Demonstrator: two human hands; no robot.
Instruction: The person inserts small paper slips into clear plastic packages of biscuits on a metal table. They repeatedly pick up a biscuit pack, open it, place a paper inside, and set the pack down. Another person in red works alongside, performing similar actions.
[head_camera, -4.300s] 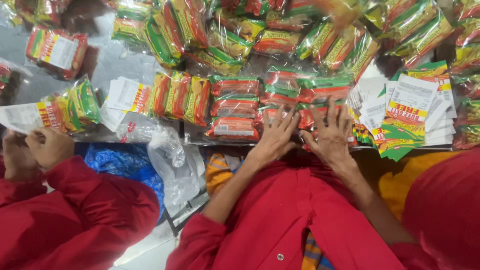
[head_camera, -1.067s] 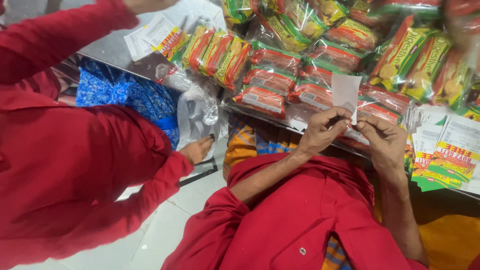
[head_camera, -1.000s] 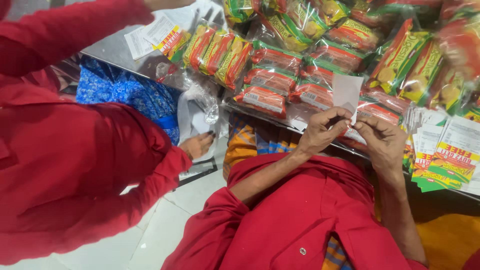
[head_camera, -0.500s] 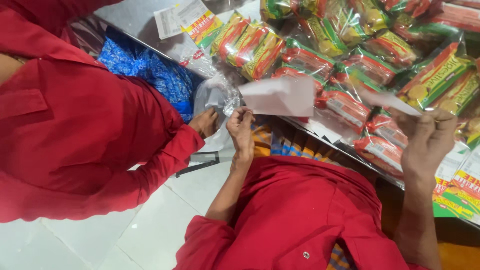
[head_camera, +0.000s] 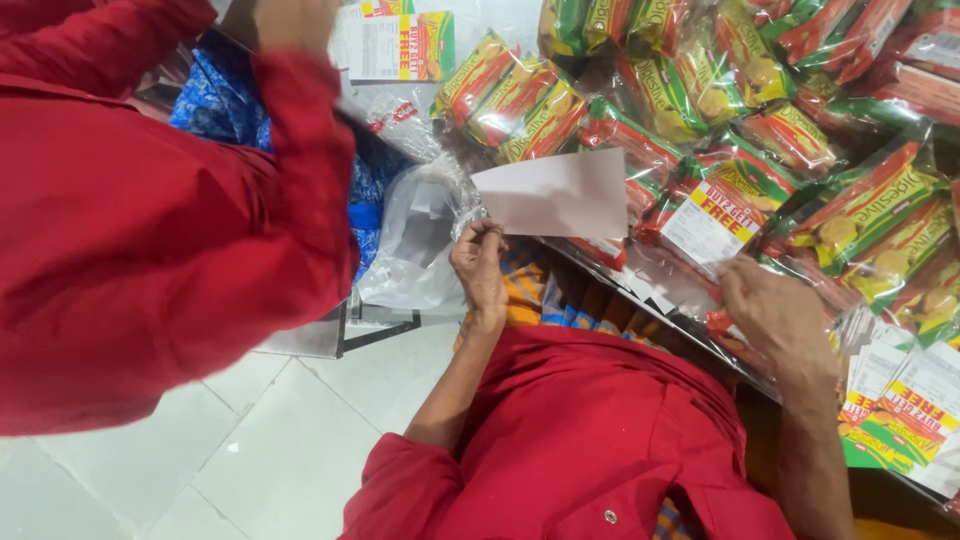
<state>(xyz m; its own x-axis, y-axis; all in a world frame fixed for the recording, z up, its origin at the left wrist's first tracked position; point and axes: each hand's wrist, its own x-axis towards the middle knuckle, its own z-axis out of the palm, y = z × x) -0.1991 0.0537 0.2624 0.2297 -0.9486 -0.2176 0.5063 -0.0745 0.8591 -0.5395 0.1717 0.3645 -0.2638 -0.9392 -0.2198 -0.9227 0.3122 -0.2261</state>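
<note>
The left hand (head_camera: 480, 262) pinches a white paper slip (head_camera: 556, 194) by its lower left corner; its long axis runs rightward over the biscuit packets (head_camera: 700, 130), while the right hand (head_camera: 775, 312) rests loosely curled on the bench's packets, empty

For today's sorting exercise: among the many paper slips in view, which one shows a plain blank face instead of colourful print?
The slip held up in the left hand, above the biscuit packs. It shows plain white, while the stacked slips by the right hand are printed.
</note>
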